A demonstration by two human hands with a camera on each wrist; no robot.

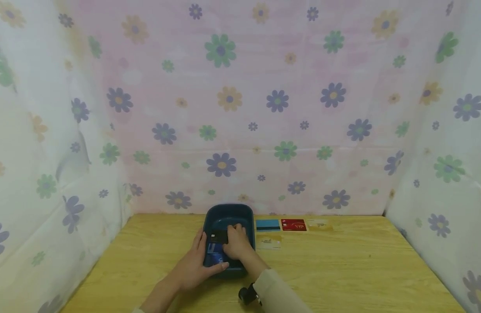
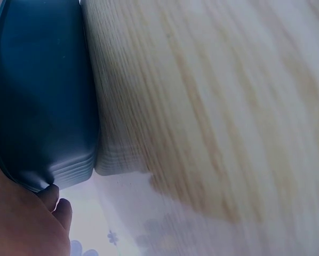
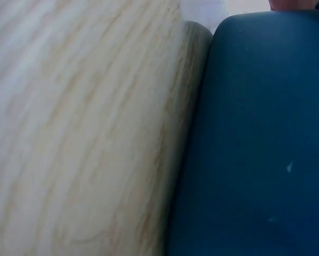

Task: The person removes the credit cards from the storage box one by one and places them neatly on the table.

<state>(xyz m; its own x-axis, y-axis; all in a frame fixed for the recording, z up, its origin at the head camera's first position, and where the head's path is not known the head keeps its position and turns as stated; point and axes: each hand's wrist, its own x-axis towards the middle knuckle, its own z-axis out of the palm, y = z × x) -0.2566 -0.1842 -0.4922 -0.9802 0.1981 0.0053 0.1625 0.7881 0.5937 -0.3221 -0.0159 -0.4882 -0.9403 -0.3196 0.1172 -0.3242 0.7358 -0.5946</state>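
A dark blue rectangular tub (image 1: 229, 209) stands on the table, its long side running away from me. My left hand (image 1: 193, 267) grips its near left corner, fingers along the outer left wall and thumb over the near rim. In the left wrist view, fingertips (image 2: 48, 196) of the left hand show at the tub's rim. Inside the tub, a black card (image 1: 219, 236) lies above two blue cards (image 1: 214, 248). My right hand (image 1: 238, 243) reaches into the tub with bent fingers at the black card's right end. Whether it pinches the card is hidden.
Right of the tub, a light blue card (image 1: 268, 223), a red VIP card (image 1: 293, 224) and a pale gold card (image 1: 320, 224) lie in a row. A whitish card (image 1: 270, 243) lies nearer. A floral cloth (image 1: 256, 78) walls the wooden table (image 1: 342, 269).
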